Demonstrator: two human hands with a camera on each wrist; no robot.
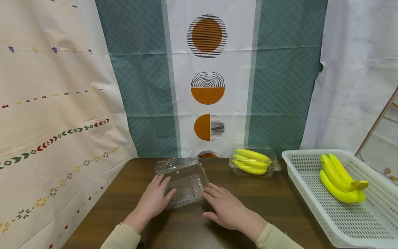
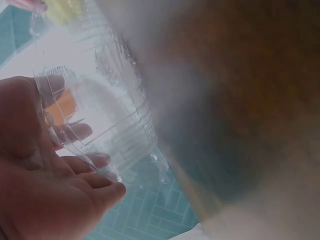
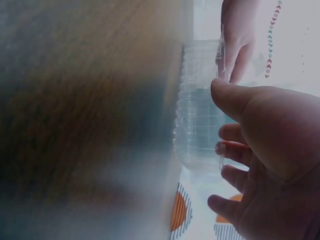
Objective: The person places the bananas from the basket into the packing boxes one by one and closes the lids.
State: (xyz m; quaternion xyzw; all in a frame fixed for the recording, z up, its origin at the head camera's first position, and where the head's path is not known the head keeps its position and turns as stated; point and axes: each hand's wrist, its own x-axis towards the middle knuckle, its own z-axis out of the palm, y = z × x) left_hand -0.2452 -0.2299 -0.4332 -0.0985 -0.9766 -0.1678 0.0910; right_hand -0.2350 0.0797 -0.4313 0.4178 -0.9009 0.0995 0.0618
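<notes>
A clear plastic clamshell container (image 1: 186,185) stands on the table with its hinged lid (image 1: 176,165) raised at the back. My left hand (image 1: 155,195) lies along the container's left rim, fingers loosely extended and thumb reaching over the inside. In the left wrist view, the clear plastic (image 2: 107,100) covers part of that hand's fingers. At the right rim, my right hand (image 1: 228,209) has its fingertips touching the edge, with its thumb held away. The right wrist view shows these fingers (image 3: 235,152) spread and slightly bent beside the container wall (image 3: 197,115).
A second clear clamshell (image 1: 272,166), lid down, holds several yellow bananas (image 1: 252,160) at the table's back right. On the right, a white perforated basket (image 1: 306,204) contains a bunch of bananas (image 1: 339,178). Patterned cloths (image 1: 143,86) hang behind the brown table (image 1: 183,228) and at its sides.
</notes>
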